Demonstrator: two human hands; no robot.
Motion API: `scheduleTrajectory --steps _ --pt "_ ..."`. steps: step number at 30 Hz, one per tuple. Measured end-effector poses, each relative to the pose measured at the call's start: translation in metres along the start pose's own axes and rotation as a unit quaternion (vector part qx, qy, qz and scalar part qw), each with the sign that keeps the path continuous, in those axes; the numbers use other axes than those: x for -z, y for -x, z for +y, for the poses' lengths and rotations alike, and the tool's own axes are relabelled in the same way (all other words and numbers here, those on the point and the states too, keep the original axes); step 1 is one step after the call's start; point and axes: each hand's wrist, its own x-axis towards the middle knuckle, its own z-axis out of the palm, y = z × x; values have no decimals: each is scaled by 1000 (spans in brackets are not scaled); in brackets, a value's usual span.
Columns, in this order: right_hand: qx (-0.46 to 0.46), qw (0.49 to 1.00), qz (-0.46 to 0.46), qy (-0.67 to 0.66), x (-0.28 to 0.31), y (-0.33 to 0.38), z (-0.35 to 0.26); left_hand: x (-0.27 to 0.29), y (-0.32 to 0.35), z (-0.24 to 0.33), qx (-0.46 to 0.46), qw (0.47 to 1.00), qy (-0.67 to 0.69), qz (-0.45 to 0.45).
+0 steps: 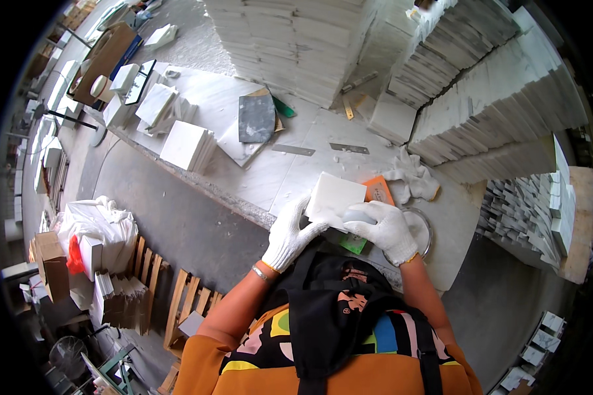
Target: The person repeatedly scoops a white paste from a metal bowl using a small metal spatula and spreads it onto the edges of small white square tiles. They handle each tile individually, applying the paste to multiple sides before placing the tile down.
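Observation:
A square white marble tile (pixel 335 197) is tilted up over the worktop in front of me. My left hand (pixel 292 234), in a white knit glove, grips it at its left side, with the thumb along the near edge. My right hand (pixel 385 230), gloved too, is closed around a smooth grey rounded piece (pixel 358 216) that touches the tile's near right part. What this piece is, I cannot tell. An orange box (pixel 378 189) lies just beyond my right hand. Partly hidden below the tile is a green item (pixel 354 243).
Beside my right hand are a round metal-rimmed dish (pixel 429 232) and a crumpled white glove (pixel 412 176). Two metal strips (pixel 293 150) and a dark grey slab (pixel 257 118) lie farther off on the white worktop (pixel 270 191). Tall tile stacks (pixel 283 46) rise behind; wooden pallets (pixel 181 303) stand left.

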Motion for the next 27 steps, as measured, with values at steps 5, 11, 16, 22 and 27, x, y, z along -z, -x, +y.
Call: scheduleTrajectory --steps 5,11,16,22,27 --pt "39 994 -12 103 -1 -9 -7 0 0 2 -6 1000 5 4" --pt "57 990 -19 128 -3 -14 -14 0 -1 2 -16 1000 5 14" --pt "53 989 -24 136 -4 -16 -19 0 -2 2 -21 1000 8 16" --pt "59 986 -18 154 -5 -16 -20 -2 -2 -1 -30 999 1 22" --pt "55 985 -10 163 -8 -15 -16 0 -2 3 -32 999 2 24"
